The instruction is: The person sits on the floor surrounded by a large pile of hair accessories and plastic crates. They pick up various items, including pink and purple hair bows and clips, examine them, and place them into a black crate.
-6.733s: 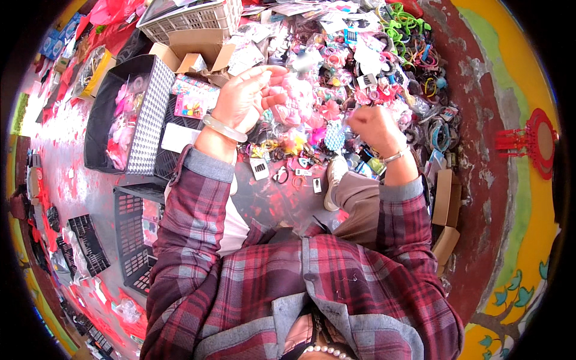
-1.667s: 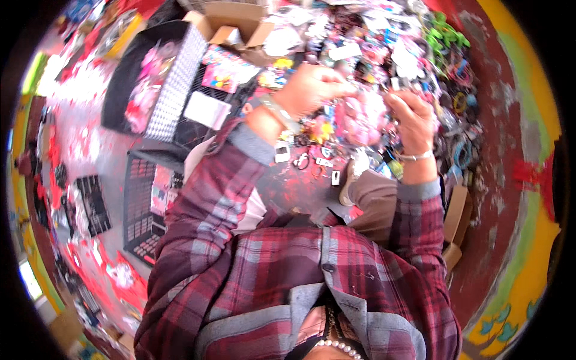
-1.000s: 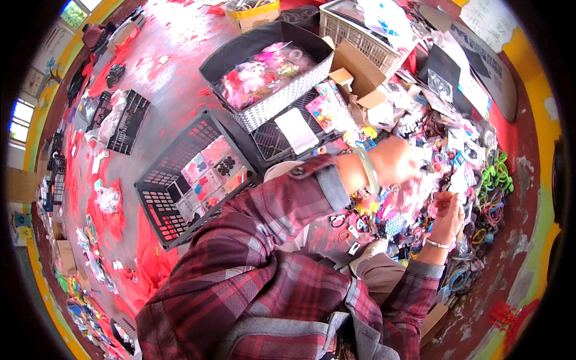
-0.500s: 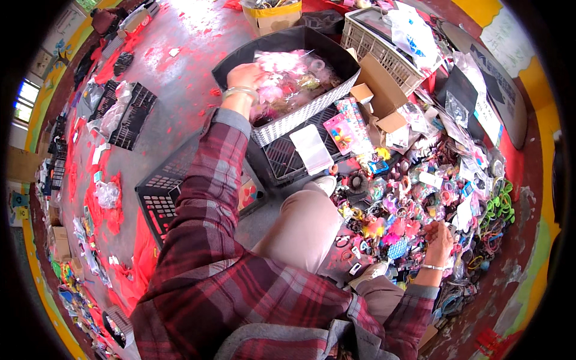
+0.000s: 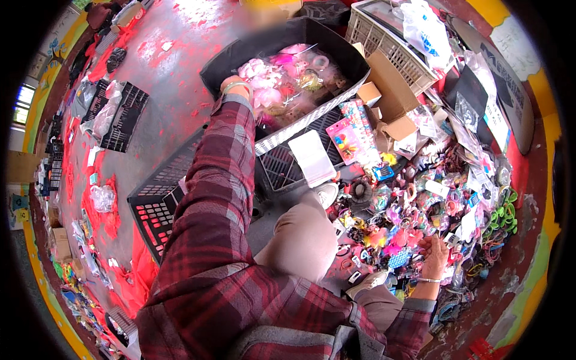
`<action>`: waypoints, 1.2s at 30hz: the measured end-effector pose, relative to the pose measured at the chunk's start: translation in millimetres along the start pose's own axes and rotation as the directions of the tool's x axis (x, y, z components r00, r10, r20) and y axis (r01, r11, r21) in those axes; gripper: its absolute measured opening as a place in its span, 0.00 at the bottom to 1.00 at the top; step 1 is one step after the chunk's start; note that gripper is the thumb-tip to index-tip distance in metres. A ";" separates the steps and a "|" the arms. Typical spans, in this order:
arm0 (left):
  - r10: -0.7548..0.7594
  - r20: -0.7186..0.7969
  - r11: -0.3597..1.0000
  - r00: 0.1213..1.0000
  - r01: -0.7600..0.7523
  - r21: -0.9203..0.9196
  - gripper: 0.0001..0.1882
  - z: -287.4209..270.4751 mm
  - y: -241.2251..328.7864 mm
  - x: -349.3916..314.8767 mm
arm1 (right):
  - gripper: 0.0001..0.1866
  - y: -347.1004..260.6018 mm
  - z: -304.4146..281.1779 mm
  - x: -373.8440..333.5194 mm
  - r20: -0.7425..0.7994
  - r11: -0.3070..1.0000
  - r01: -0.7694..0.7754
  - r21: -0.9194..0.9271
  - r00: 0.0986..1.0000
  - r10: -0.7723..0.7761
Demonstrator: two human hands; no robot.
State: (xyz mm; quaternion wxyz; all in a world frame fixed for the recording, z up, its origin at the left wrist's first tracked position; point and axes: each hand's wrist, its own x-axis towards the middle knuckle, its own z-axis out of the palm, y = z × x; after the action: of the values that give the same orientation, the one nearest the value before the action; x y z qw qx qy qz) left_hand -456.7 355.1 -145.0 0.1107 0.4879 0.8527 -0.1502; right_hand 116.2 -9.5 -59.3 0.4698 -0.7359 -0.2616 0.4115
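Note:
My left hand (image 5: 236, 85) reaches over the left side of a black basket with a white woven outer wall (image 5: 312, 119), its fingers hidden down inside. Right beside it lie pink fluffy hair accessories (image 5: 267, 96) in clear plastic bags, with more bagged pieces towards the basket's middle. My right hand (image 5: 434, 258) rests low over the right part of a big heap of hair ties and clips (image 5: 384, 204), its fingers loosely stretched out and nothing visible in them. Close to it are a blue dotted piece (image 5: 398, 260) and pink fluffy ones (image 5: 414, 238).
The basket sits on an upturned black crate (image 5: 277, 165) carrying a white sheet (image 5: 312, 157) and a pink card of coloured pieces (image 5: 343, 141). An open cardboard box (image 5: 390, 90) and a beige crate (image 5: 384, 45) stand behind the heap. Another black crate (image 5: 153, 210) is left of my knee.
My left hand has gone from on top of the pink accessories down along the basket's left inner side. My right hand's curled fingers have straightened over the heap. The view has shifted slightly.

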 end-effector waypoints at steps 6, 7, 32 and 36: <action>-0.073 -0.458 0.856 0.886 -0.180 -0.485 0.13 -2.3 9.3 13.6 | 0.13 4.7 4.8 1.2 0.049 0.999 -0.019 -0.046 0.999 0.021; -0.161 -0.496 0.691 0.853 -0.261 -0.674 0.14 2.4 12.4 15.5 | 0.13 3.2 7.1 0.4 0.061 0.998 -0.013 -0.064 0.998 0.017; 0.671 -0.149 0.665 0.726 -0.679 -0.313 0.17 153.2 54.6 -245.3 | 0.10 -20.0 -39.4 -110.2 0.306 0.948 0.169 -0.269 0.949 -0.082; 0.727 0.030 0.488 0.686 -0.486 -0.725 0.15 169.6 36.9 -262.0 | 0.09 -9.2 -86.9 -104.8 0.066 0.976 0.158 -0.152 0.987 -0.150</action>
State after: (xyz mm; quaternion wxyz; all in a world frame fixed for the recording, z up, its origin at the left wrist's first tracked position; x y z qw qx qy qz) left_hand -286.8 101.7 -220.4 0.4658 0.6534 0.5813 0.1347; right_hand 135.2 -127.9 5.9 0.4335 -0.7366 -0.3621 0.3719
